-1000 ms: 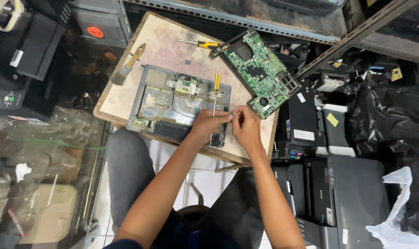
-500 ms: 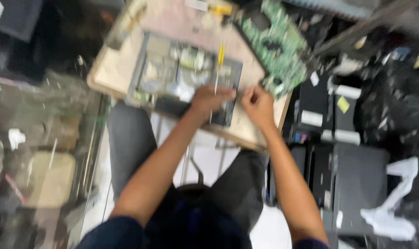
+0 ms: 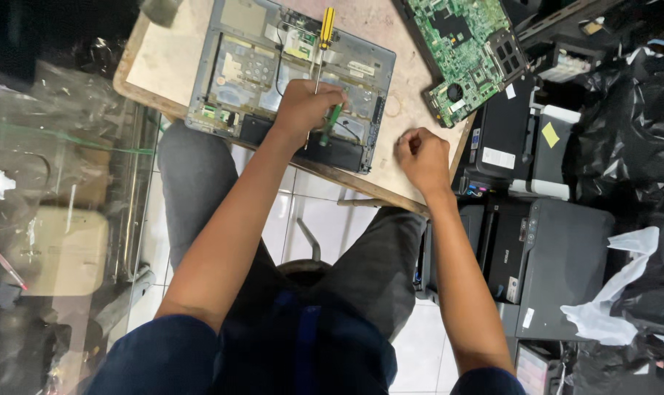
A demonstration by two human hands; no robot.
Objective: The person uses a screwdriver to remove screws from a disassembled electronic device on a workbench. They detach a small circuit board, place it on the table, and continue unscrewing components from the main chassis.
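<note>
The opened laptop base (image 3: 288, 80), a grey shell with its inner parts and cables bare, lies flat on the pale, worn table (image 3: 164, 62), close to the near edge and over the person's knees. The left hand (image 3: 306, 110) rests on the lower middle of the base, its fingers (image 3: 332, 99) curled tight around a green-handled screwdriver (image 3: 330, 124), whose handle sticks out below the fist toward the dark strip along the base's near side. A second screwdriver with a yellow handle (image 3: 326, 33) lies on the base just above that hand, its thin shaft running down toward the knuckles.

The right hand (image 3: 422, 157) sits on the bare table to the right of the base, apart from it, near the table's corner. Its fingers are folded into a loose fist; whether they pinch anything small cannot be told.

A green circuit board (image 3: 467, 51) lies tilted at the table's far right, partly over the edge, well above the right hand. Beyond the table on that side stand black printers (image 3: 559, 256), with black plastic bags (image 3: 639, 132) and a crumpled white sheet (image 3: 610, 307) beside them.
</note>
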